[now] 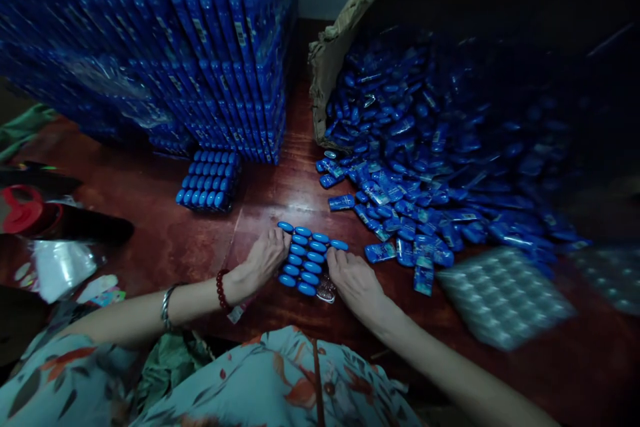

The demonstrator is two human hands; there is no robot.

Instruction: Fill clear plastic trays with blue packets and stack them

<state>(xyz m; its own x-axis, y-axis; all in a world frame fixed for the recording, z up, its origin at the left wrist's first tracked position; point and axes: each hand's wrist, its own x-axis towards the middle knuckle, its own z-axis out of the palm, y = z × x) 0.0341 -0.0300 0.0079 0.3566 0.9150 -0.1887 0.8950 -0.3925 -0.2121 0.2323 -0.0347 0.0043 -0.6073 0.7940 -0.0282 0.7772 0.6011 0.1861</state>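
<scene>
Left hand (pixel 261 260) and right hand (pixel 354 280) touch opposite sides of grouped blue containers (pixel 311 267).

Blue packs (pixel 315 257), reddish-brown table (pixel 165 240), pale blue-green shirt (pixel 265 373) with orange floral print, dark-red beads (pixel 221 288), red lid (pixel 30 213)

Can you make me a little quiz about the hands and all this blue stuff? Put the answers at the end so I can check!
1. Pick one: which wrist wears the red beads? A) left B) right
2. True or false: the dimpled tray lies to the right of the right hand.
3. What do the left hand and the right hand both touch?

Key:
1. A
2. True
3. The rows of blue pieces between them
</scene>
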